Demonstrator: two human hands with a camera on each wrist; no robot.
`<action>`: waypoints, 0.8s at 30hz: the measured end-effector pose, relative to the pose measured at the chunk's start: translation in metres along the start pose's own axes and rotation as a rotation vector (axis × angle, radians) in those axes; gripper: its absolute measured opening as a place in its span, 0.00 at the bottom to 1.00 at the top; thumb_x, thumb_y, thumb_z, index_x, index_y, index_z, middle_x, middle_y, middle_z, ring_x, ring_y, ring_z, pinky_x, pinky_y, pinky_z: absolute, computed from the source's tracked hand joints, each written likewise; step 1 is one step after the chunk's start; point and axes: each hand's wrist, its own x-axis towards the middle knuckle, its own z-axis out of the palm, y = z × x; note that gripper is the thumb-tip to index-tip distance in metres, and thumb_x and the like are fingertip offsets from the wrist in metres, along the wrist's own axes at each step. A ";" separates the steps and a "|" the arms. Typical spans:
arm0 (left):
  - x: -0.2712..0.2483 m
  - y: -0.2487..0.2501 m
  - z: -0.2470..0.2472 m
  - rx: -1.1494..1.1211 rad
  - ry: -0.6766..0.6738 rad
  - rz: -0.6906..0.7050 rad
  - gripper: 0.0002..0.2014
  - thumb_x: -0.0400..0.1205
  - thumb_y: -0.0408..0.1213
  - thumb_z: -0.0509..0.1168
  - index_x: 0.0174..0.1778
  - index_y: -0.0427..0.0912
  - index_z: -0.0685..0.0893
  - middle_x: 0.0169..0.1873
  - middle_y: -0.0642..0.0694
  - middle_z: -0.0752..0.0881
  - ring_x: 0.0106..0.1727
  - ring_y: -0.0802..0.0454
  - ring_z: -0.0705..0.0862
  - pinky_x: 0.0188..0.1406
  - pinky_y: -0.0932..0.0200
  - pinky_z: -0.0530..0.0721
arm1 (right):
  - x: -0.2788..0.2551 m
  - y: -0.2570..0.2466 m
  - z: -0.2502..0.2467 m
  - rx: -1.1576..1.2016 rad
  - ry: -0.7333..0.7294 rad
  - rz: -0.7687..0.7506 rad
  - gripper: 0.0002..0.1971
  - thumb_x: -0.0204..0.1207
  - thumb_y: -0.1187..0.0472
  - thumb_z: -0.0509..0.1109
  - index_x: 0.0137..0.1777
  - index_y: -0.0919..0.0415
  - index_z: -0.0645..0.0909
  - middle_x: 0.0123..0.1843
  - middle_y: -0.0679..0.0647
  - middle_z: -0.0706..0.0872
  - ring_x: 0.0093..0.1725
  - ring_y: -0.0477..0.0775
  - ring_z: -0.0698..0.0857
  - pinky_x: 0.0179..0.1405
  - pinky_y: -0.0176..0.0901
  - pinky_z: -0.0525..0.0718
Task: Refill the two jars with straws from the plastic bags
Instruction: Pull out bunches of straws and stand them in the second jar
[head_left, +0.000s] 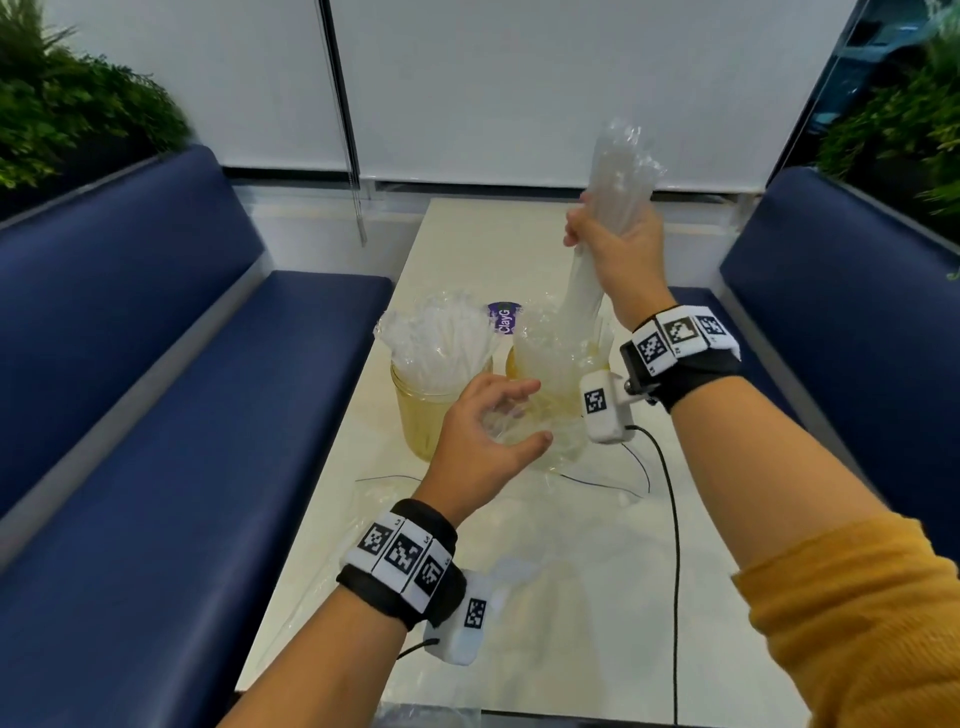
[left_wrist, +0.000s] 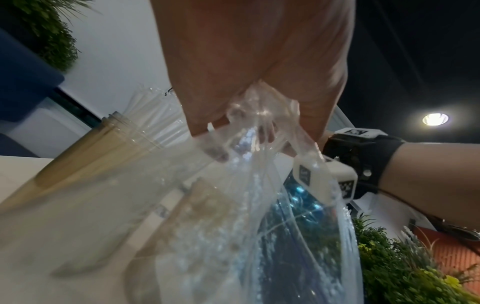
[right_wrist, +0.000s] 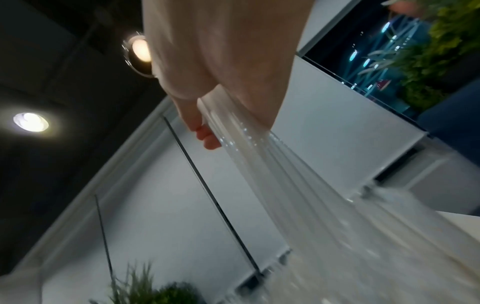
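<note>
Two glass jars stand mid-table. The left jar (head_left: 423, 415) is packed with clear straws (head_left: 439, 343). The right jar (head_left: 545, 384) is mostly hidden behind crinkled plastic. My right hand (head_left: 608, 234) grips a clear plastic bag of straws (head_left: 621, 161) upright above the right jar, and its straws (head_left: 584, 296) hang down into the jar mouth. In the right wrist view the straws (right_wrist: 272, 168) stream out below my right hand (right_wrist: 223, 123). My left hand (head_left: 519, 415) holds the bag's loose lower plastic (left_wrist: 259, 111) beside the right jar, pinched between thumb and fingers (left_wrist: 309, 115).
The pale table (head_left: 457, 244) runs between two blue benches (head_left: 156, 395). An empty clear bag (head_left: 332, 551) lies flat at the near left. A purple label (head_left: 503, 318) sits behind the jars. A black cable (head_left: 675, 519) trails across the right side.
</note>
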 end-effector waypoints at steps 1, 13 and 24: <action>0.000 0.000 0.000 -0.007 -0.001 -0.001 0.22 0.74 0.28 0.80 0.65 0.41 0.88 0.57 0.49 0.82 0.56 0.64 0.85 0.56 0.73 0.81 | 0.004 -0.006 0.000 0.023 -0.002 -0.023 0.12 0.78 0.64 0.76 0.59 0.66 0.81 0.47 0.60 0.86 0.38 0.52 0.87 0.43 0.42 0.87; -0.004 -0.005 -0.005 -0.012 -0.004 -0.038 0.20 0.75 0.34 0.80 0.63 0.49 0.89 0.57 0.51 0.83 0.59 0.53 0.85 0.55 0.63 0.86 | 0.000 0.007 0.002 -0.126 -0.143 -0.018 0.20 0.77 0.67 0.76 0.68 0.67 0.80 0.50 0.63 0.89 0.44 0.54 0.90 0.45 0.34 0.86; -0.008 -0.006 -0.008 -0.044 -0.005 -0.060 0.20 0.75 0.33 0.80 0.62 0.50 0.89 0.56 0.51 0.83 0.59 0.53 0.85 0.50 0.61 0.88 | -0.002 0.007 0.002 -0.022 -0.098 -0.019 0.20 0.78 0.66 0.75 0.69 0.64 0.80 0.49 0.63 0.90 0.44 0.55 0.91 0.46 0.51 0.90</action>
